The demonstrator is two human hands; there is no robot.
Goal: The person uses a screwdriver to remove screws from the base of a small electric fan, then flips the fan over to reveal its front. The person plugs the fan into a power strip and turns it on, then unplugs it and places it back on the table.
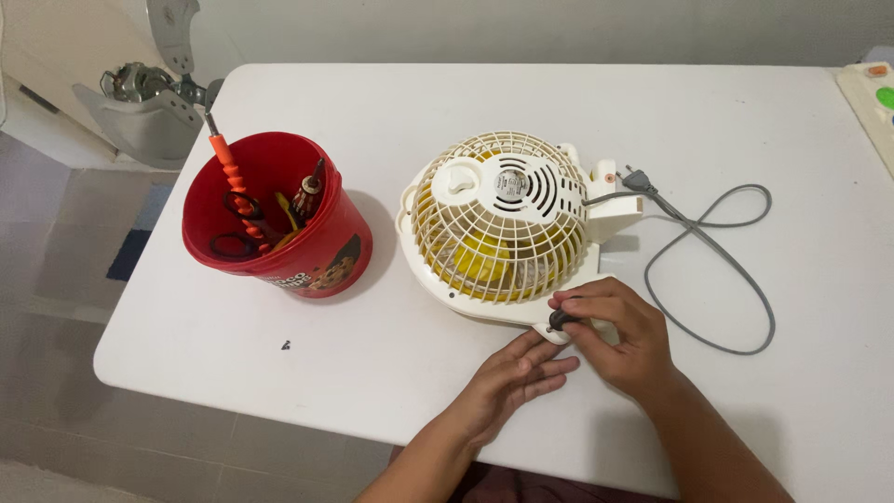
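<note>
The right hand [626,335] grips a dark screwdriver handle [560,319] at the fan's [503,219] still-closed grille; the open left hand [517,377] rests just beside it.

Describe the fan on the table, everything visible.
The fan is small, of cream plastic, lying grille-up on the white table. Yellow blades show through the domed wire-like guard; a round vented hub sits in the middle. A grey cord with a plug loops away to its right. The right hand holds a dark small tool at a tab on its near rim, and the left hand rests flat beside that tab.
</note>
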